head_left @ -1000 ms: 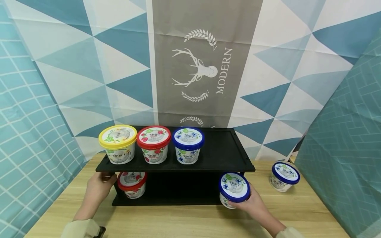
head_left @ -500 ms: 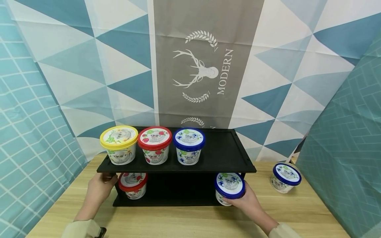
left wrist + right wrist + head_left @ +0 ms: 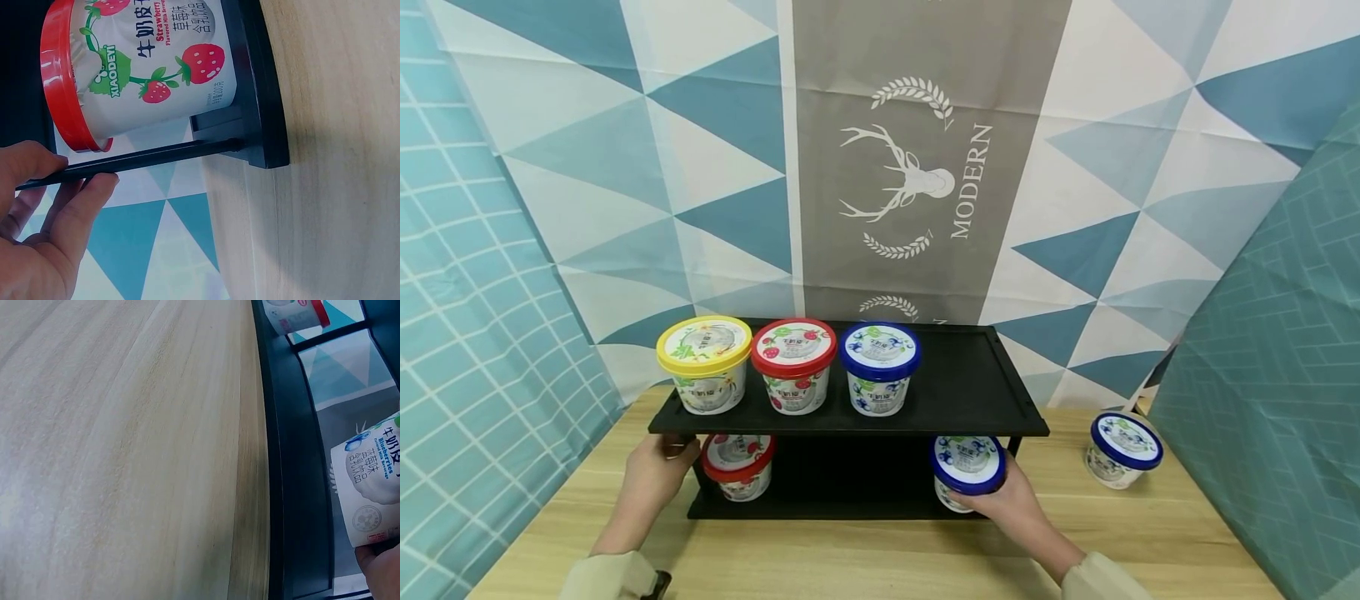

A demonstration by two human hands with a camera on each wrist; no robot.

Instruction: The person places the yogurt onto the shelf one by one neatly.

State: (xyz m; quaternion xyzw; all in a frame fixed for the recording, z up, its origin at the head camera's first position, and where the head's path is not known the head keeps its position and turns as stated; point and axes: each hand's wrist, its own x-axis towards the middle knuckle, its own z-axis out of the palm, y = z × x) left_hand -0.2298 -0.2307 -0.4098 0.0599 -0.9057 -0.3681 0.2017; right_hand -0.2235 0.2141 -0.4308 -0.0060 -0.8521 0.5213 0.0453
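My left hand [image 3: 651, 483] pinches the thin black post [image 3: 156, 155] at the left end of the two-tier black rack [image 3: 970, 375]. Close beside it on the lower tier stands a red-lidded strawberry tub [image 3: 741, 479]. My right hand [image 3: 1011, 504] grips a blue-lidded blueberry tub [image 3: 967, 462] at the lower tier's right end, thumb at the front. The right wrist view catches part of this hand and the tub's printed side; whether its base touches the tier I cannot tell. On the top tier are a yellow-lidded tub [image 3: 707, 392], a red-lidded tub [image 3: 797, 392] and a blue-lidded tub [image 3: 880, 393].
Another blue-lidded tub [image 3: 1122, 450] stands on the wooden table [image 3: 865, 558], right of the rack. Patterned cloth [image 3: 722, 167] hangs behind, and teal cloths line both sides. The upper tier overhangs the lower one.
My right hand has carried the blueberry tub leftward and slightly back, in under the upper tier's right end. The left hand keeps its hold on the post.
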